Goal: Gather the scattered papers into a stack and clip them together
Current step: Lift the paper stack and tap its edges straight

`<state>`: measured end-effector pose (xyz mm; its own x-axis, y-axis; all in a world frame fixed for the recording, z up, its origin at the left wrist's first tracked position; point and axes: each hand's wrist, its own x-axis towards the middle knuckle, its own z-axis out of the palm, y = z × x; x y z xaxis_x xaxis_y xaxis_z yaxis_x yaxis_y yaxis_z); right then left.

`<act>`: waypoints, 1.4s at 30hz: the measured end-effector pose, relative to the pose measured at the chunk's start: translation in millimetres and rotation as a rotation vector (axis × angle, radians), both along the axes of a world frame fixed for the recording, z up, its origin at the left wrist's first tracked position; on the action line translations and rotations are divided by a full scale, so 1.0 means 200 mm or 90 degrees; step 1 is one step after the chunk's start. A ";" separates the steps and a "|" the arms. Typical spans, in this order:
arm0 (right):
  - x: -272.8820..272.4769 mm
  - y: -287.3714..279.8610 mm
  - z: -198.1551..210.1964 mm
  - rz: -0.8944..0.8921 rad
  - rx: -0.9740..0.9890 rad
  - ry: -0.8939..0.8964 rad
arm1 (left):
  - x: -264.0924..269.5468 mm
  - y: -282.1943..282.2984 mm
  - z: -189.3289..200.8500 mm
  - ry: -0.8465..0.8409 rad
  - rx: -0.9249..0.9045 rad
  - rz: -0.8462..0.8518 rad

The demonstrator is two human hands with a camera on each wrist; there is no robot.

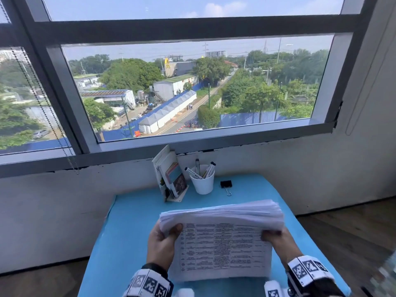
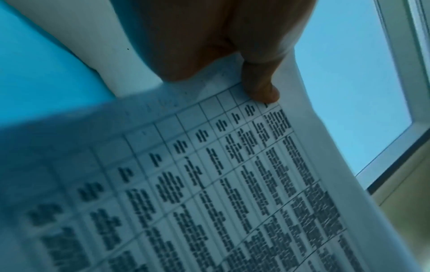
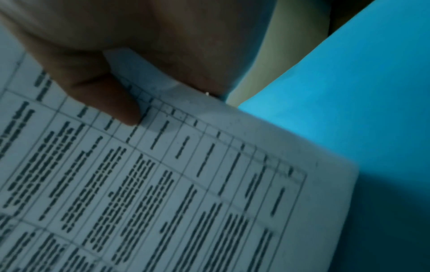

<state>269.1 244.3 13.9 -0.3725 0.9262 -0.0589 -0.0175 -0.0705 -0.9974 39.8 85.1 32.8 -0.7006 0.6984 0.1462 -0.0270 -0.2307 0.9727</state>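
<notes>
A thick stack of printed papers [image 1: 222, 241] with a table on the top sheet stands tilted above the blue table [image 1: 120, 243], its top edges fanned and uneven. My left hand [image 1: 164, 239] grips the stack's left edge, thumb on the printed face. My right hand [image 1: 276, 237] grips the right edge the same way. In the left wrist view the thumb [image 2: 260, 81] presses on the papers [image 2: 209, 184]. The right wrist view shows the other thumb [image 3: 109, 95] on the papers [image 3: 186, 184]. A black binder clip [image 1: 226, 184] lies on the table behind the stack.
A white cup [image 1: 202, 181] holding markers stands left of the clip. A small rack of booklets [image 1: 171, 179] stands further left. The wall and a large window [image 1: 192, 82] rise just behind the table. Wooden floor [image 1: 353, 232] shows to the right.
</notes>
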 end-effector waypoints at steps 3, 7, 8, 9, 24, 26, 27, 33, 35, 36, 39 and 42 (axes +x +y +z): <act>0.05 0.00 0.15 -0.118 0.211 -0.076 | 0.00 0.02 0.10 0.093 0.029 -0.011; -0.04 -0.20 0.47 -0.135 0.663 -0.283 | 0.03 0.06 0.18 0.239 0.029 -0.011; -0.10 -0.25 0.54 -0.072 0.745 -0.336 | 0.05 0.07 0.20 0.271 0.034 -0.010; -0.16 -0.30 0.57 0.002 0.790 -0.384 | 0.09 0.08 0.23 0.301 0.047 -0.013; -0.08 -0.26 0.68 0.108 0.441 -0.229 | -0.11 -0.07 0.26 0.545 -0.122 -0.102; -0.07 -0.23 0.65 0.141 0.302 -0.101 | -0.11 -0.09 0.27 0.442 -0.094 -0.066; -0.07 -0.21 0.63 0.146 0.231 -0.055 | -0.10 -0.09 0.27 0.385 -0.071 -0.031; -0.09 -0.15 0.39 0.133 -0.067 0.054 | 0.02 -0.03 0.22 0.199 -0.046 -0.011; -0.09 -0.14 0.33 0.135 -0.129 0.079 | 0.03 -0.03 0.20 0.199 -0.064 -0.037; -0.09 -0.13 0.31 0.145 -0.143 0.085 | 0.02 -0.02 0.18 0.210 -0.077 -0.031; -0.09 -0.12 0.26 0.189 -0.139 0.078 | 0.01 -0.02 0.15 0.210 -0.078 -0.019; -0.11 -0.12 0.24 0.221 -0.111 0.086 | 0.00 -0.03 0.15 0.170 -0.061 -0.001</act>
<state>247.3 219.7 61.2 -0.6762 0.7246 -0.1335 -0.0922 -0.2630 -0.9604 39.8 79.8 62.3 -0.6453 0.7187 0.2591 0.2333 -0.1376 0.9626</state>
